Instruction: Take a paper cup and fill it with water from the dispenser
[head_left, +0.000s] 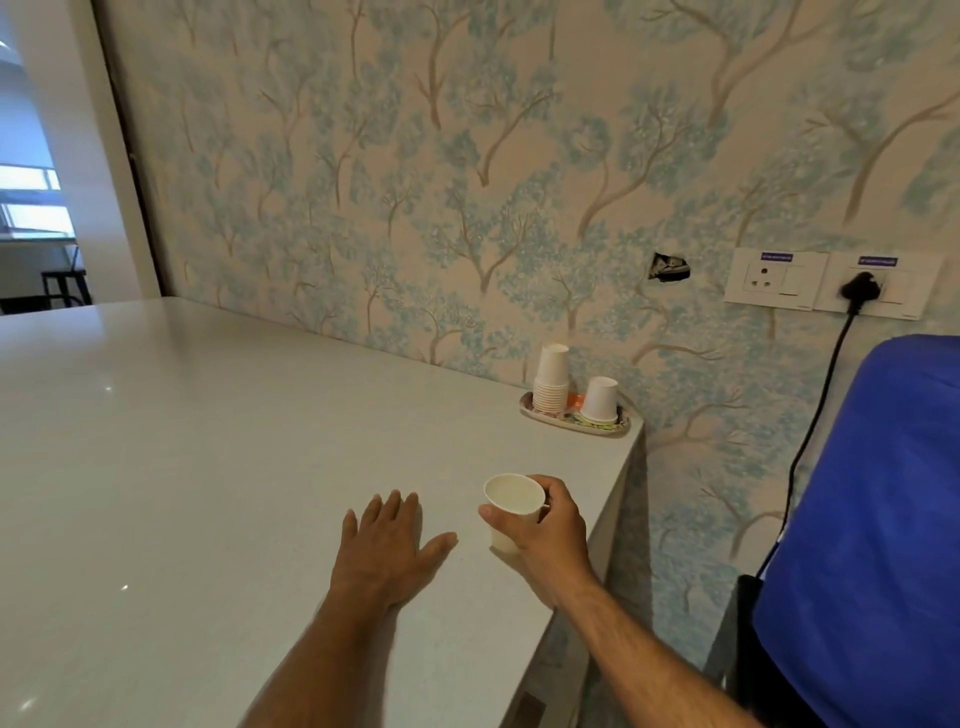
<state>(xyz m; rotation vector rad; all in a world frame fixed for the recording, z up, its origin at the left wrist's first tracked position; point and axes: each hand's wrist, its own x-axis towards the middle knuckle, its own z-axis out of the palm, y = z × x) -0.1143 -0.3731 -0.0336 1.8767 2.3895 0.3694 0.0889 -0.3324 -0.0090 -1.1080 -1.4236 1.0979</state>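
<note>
- The cup (511, 512) is in the right hand (553, 535), held just above the bench (208, 467) near its right edge, mouth up and tilted a little toward the camera; the inside looks empty and dry.
- The right grip is wrapped round the cup's side, thumb across the near wall below the rim, the fingers on the far side.
- The left hand (387, 551) lies flat on the bench just left of the cup, fingers spread, holding nothing.
- Further along the bench, against the wall, a small tray (574, 423) carries a stack (550, 382) of upturned cups and one single upturned cup (600, 399), with something orange between them.
- To the right, off the bench and well apart from the cup, stands a large blue-covered shape (867, 519), probably the dispenser's bottle; its tap is not in view.
- A black cord (815, 410) runs from a plug in the wall sockets (831, 283) down toward it.
- Step in hand, as I judge it: the cup is taken, the filling not yet begun.
- The next move calls for carrying the cup right, past the bench edge, levelling it, and finding the tap below the blue cover; the free left hand could work the tap.
- A thin paper cup will dent if squeezed, so a light hold suits it.
- Small blue labels sit on the sockets, but the writing is too small to read; no brand shows on any cup.
</note>
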